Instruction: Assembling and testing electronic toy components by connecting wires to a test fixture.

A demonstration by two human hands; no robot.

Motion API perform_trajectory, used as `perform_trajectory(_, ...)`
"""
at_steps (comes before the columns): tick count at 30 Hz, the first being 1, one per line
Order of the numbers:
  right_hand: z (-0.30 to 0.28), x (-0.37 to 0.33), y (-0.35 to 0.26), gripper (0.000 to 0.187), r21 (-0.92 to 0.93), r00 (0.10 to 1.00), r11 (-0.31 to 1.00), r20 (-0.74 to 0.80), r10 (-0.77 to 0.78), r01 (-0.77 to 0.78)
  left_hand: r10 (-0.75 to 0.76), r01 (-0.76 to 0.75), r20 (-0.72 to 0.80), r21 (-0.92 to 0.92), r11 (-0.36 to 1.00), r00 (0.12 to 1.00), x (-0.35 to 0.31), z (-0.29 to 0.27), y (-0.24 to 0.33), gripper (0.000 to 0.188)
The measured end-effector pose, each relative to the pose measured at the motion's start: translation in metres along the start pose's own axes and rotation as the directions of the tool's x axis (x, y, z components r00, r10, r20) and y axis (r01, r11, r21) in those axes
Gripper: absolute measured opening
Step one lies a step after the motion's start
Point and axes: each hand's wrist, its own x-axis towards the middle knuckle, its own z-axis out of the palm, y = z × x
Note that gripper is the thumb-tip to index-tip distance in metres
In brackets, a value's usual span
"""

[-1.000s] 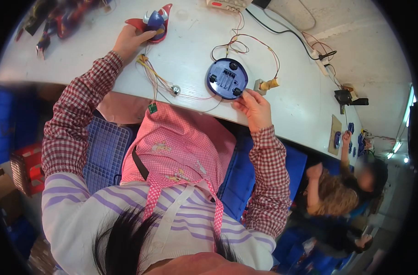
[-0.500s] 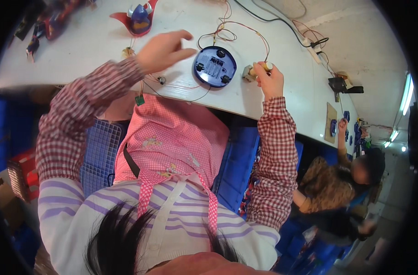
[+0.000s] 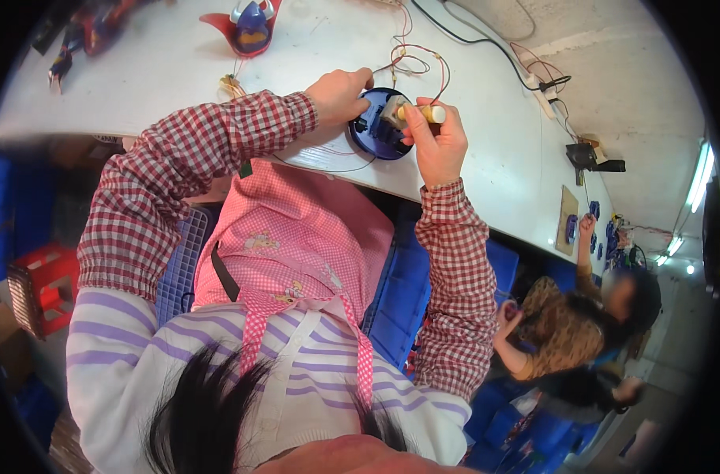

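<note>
A round blue plastic housing, dark parts inside its open top, lies on the white table. My left hand is at its far left rim, with bent fingers and thumb closed at the edge. Between the thumb and fingers of my right hand is a cream cylinder with a grey block at its left end. The block is over the housing's right part and hides some of the inside; whether they touch, I cannot tell. Thin red and dark wires loop just beyond the housing.
A red and purple toy figure with pale horns stands at the far left of the white table. Blurred tools or parts lie at the far left corner. A power strip runs along the right edge. Another person sits farther right.
My right hand has brought the cream cylinder and grey block left, over the housing. My left hand has moved right onto the rim. The housing has shifted slightly right.
</note>
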Motion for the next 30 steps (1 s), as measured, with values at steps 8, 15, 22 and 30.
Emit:
perform_trajectory(8, 0.010, -0.009, 0.009, 0.025, -0.336, 0.973, 0.913, 0.053, -0.226, 0.230, -0.106, 0.110, 0.055, -0.084, 0.990, 0.993, -0.003, -0.002, 0.007, 0.032)
perform_trajectory(15, 0.016, -0.011, -0.001, 0.021, -0.435, 0.959, 0.855, 0.158, -0.235, 0.281, -0.155, 0.152, -0.013, -0.128, 0.980, 0.988, -0.005, 0.007, -0.002, 0.032)
perform_trajectory(22, 0.014, 0.012, 0.008, 0.021, -0.420, 0.963, 0.878, 0.225, -0.145, 0.230, -0.239, 0.288, 0.263, -0.169, 0.942, 0.935, 0.001, -0.020, 0.007, 0.036)
perform_trajectory(30, 0.017, -0.032, -0.021, 0.023, -0.317, 0.968, 0.919, -0.010, -0.251, 0.235, -0.124, 0.038, -0.215, -0.365, 0.930, 0.969, -0.078, -0.109, -0.015, 0.022)
